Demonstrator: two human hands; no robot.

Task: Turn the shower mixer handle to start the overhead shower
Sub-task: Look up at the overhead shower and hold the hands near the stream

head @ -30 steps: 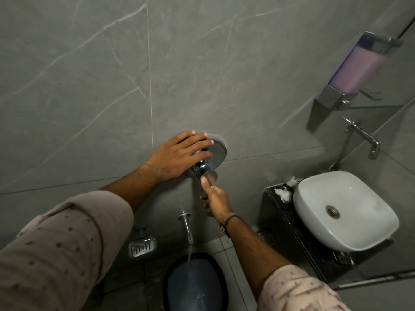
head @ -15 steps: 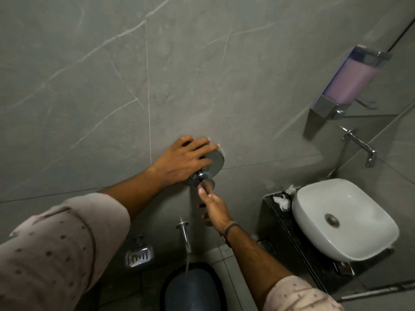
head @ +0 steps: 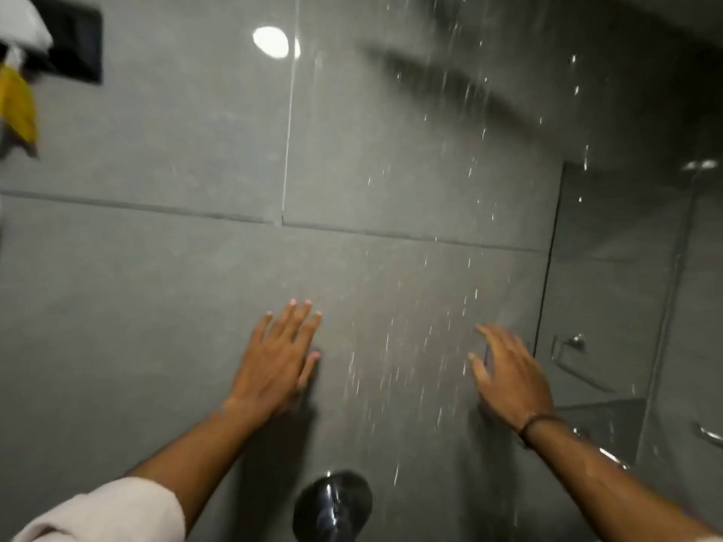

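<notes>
The round chrome shower mixer (head: 332,506) sits low on the grey tiled wall, at the bottom middle, with no hand on it. My left hand (head: 277,361) lies flat against the wall above and left of the mixer, fingers spread. Up at the right, my right hand (head: 508,369) is raised with its fingers apart and holds nothing; a dark band circles its wrist. Water drops (head: 430,267) fall in streaks from the top right down between both hands. The shower head itself is out of view.
A glass partition (head: 610,287) stands at the right with a chrome fitting (head: 575,342) behind it. A yellow cloth (head: 17,107) hangs at the upper left beside a dark wall recess (head: 74,41). A ceiling light reflects on the tile (head: 272,41).
Both hands have left the mixer handle and moved up onto or near the wall. The view has tilted upward, the basin and spout are gone from sight, and water now falls from overhead.
</notes>
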